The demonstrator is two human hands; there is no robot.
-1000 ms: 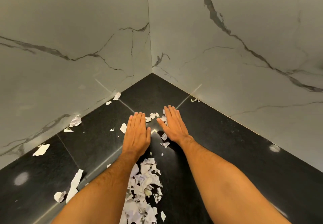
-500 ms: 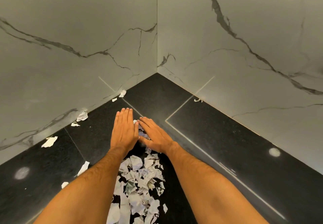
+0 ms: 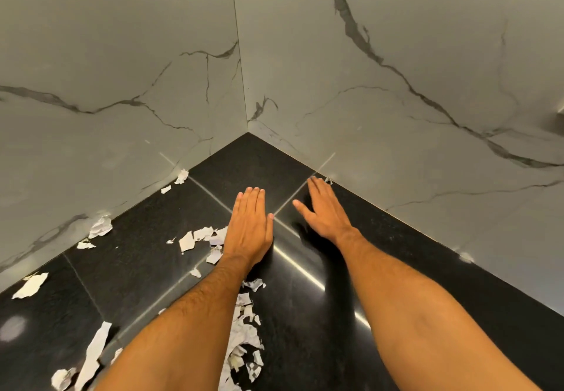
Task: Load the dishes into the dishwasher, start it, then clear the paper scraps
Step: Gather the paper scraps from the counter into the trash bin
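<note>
both hands, left (image 3: 248, 225) and right (image 3: 325, 212), are laid flat and empty; paper scraps (image 3: 195, 239) should be swept together along the floor (image 3: 146, 256).

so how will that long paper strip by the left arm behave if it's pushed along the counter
The long paper strip looks thin and curled, so it is probably light and floppy. On the glossy black counter it should slide easily, though it may buckle or slip under a flat left hand.

text: none legible | paper scraps (image 3: 242, 334): faint print, too small to read
</note>
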